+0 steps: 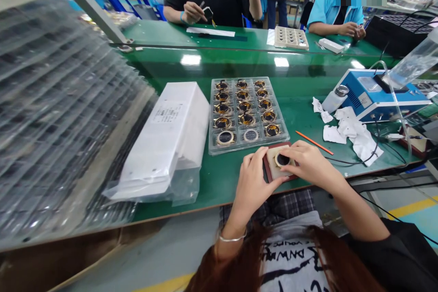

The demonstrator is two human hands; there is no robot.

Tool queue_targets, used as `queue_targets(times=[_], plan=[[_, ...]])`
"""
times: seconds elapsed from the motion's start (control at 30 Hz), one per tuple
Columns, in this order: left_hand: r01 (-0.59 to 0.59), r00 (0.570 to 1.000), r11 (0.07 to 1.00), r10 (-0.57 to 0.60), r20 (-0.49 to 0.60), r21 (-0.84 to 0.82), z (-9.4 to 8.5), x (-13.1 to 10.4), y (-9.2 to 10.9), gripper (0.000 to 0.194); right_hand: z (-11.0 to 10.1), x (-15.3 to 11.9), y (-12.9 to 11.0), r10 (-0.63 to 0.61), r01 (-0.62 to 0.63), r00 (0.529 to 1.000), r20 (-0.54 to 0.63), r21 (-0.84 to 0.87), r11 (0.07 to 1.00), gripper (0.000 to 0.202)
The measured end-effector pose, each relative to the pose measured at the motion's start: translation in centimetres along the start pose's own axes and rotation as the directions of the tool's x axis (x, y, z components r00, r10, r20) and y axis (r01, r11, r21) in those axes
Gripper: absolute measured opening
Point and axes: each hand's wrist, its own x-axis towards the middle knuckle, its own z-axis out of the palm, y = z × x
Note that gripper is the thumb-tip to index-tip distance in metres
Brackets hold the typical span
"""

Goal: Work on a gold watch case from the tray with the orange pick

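Note:
A round watch case with a dark face lies on a cream pad set in a dark red block at the bench's front edge. My right hand pinches the watch case at its rim between thumb and fingers. Along the block's left side, my left hand is closed, fingers at the far edge and thumb at the near edge. Just beyond stands a clear plastic tray with rows of gold-rimmed watch cases; two in the front row show pale rings.
Left are a white box in plastic film and tall stacks of clear trays. To the right lie an orange stick, crumpled white wipes, a dispenser bottle and a blue machine. Co-workers sit across the bench.

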Motion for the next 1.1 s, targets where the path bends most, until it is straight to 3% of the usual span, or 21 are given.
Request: queue_targets(times=[0.13,0.3,0.53,0.67,0.8,0.9,0.97,1.03,1.1], plan=[[0.007,1.0,1.0,-0.007,0.015,0.002,-0.1,0.0,0.0,0.08,-0.2,0.1,0.0,0.025,-0.025,0.999,0.024,0.014,1.0,0.02],[0.011,1.0,1.0,-0.011,0.004,-0.005,0.0,0.0,-0.1,0.08,-0.7,-0.2,0.7,0.039,-0.041,0.999,0.023,0.145,0.989,0.057],[0.024,1.0,1.0,-0.024,0.016,-0.01,-0.1,-0.1,-0.1,0.08,0.1,-0.5,0.9,0.066,-0.056,0.997,-0.046,0.194,0.979,0.048],[0.034,0.999,0.999,-0.034,0.016,-0.028,-0.1,-0.1,-0.1,0.081,0.1,-0.7,0.9,0.082,-0.076,0.996,-0.026,0.189,0.979,0.045],[0.036,0.999,0.998,-0.036,-0.002,-0.044,0.1,-0.1,-0.3,0.083,-0.5,0.4,0.5,0.0,0.01,0.997,-0.081,0.13,0.991,0.066],[0.015,0.996,0.995,-0.024,-0.082,-0.102,0.1,-0.5,-0.6,0.088,-0.1,2.8,-0.8,-0.113,0.112,0.986,-0.126,-0.013,0.994,0.078],[-0.014,0.978,0.98,-0.028,-0.207,-0.2,-0.1,-1.0,-1.1,0.066,0.8,4.5,-1.8,-0.179,0.17,0.979,-0.095,-0.091,0.981,0.069],[-0.001,0.922,0.944,-0.126,-0.365,-0.329,-0.3,-1.7,-1.7,0.03,1.9,5.9,-2.5,-0.227,0.219,0.972,-0.066,-0.116,0.969,0.061],[-0.021,0.826,0.903,-0.226,-0.516,-0.429,-0.6,-2.4,-2.3,0.012,3.0,6.6,-2.7,-0.257,0.251,0.965,-0.057,-0.101,0.963,0.057]])
